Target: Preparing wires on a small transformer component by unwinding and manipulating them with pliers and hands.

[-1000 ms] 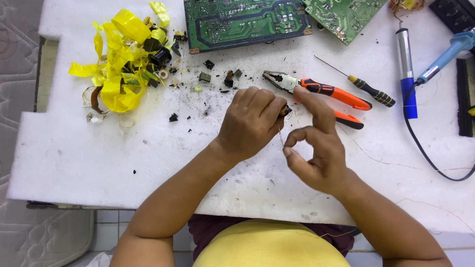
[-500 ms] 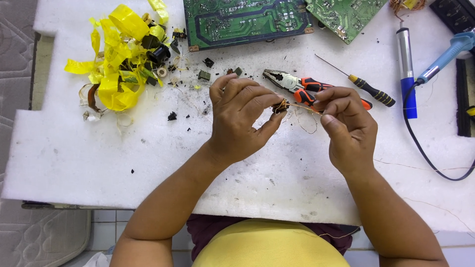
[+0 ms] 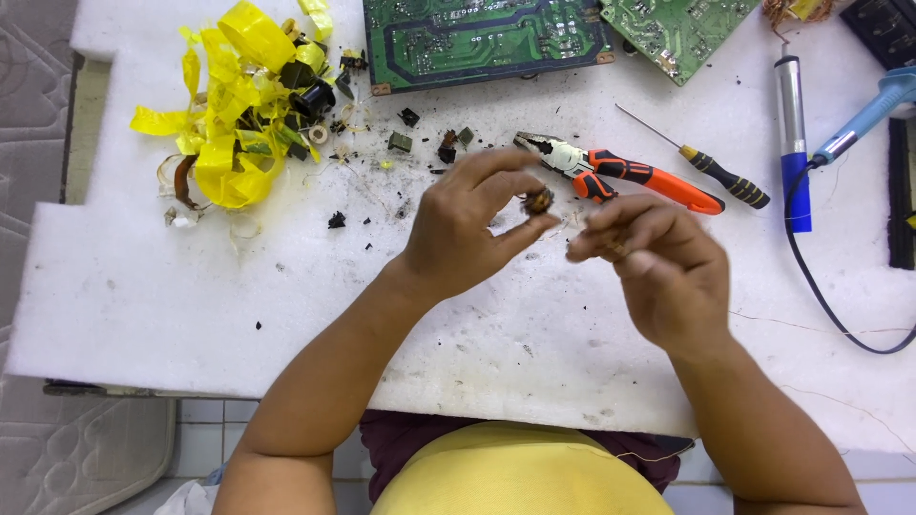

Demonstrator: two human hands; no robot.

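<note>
Coil (image 3: 538, 200), small, brown and roundish, sits pinched between the thumb and fingertips of the left hand (image 3: 469, 227), raised off the surface at the upper middle of the frame; it is too small to tell a long axis or which way it points, though it seems turned toward the other hand.

White foam board (image 3: 143, 315) is the largest thing, filling most of the frame as a soft work surface; two green circuit boards (image 3: 487, 38) lie along its top edge, pushed away from the hands, probably to keep the middle free for close work; a heap of yellow tape (image 3: 229, 114) with dark scraps sits at the upper left, looking like a discard pile; a blue soldering iron (image 3: 792, 143) and its cord lie at the right edge; orange-handled pliers (image 3: 620, 176) rest just above the hands, jaws pointing left, within easy reach; a thin screwdriver (image 3: 706, 167) lies beside them, tip toward the upper left.

Right hand (image 3: 658, 262), just right of the coil, has its fingers pressed together around something thin, perhaps a fine wire from the coil; I cannot tell for certain; both hands are held close together, likely to keep the strand short and controlled; black crumbs dot the board near the pliers.
</note>
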